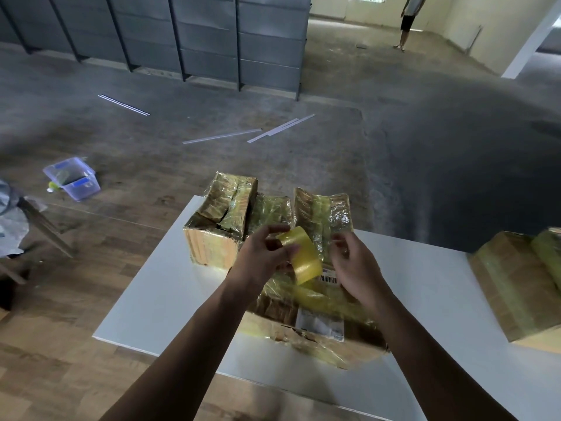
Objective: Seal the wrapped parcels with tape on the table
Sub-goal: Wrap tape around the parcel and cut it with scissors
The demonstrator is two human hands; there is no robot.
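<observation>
A yellowish roll of tape [302,258] is held in my left hand [264,256], thumb and fingers curled round it, above a taped cardboard parcel [315,329] with a barcode label on the white table [158,299]. My right hand [353,264] hovers just right of the roll with its fingers curled toward the tape's edge; whether it pinches the tape end is not clear. Behind my hands, a second parcel [212,238] lies at the table's far edge, and an upright wrapped flap [324,214] rises beside it.
Another wrapped parcel [522,284] lies at the table's right end. On the floor to the left sit a clear plastic box [73,177] and a wooden stool [36,220]. White strips [273,130] lie on the floor beyond. A person [409,19] stands far back.
</observation>
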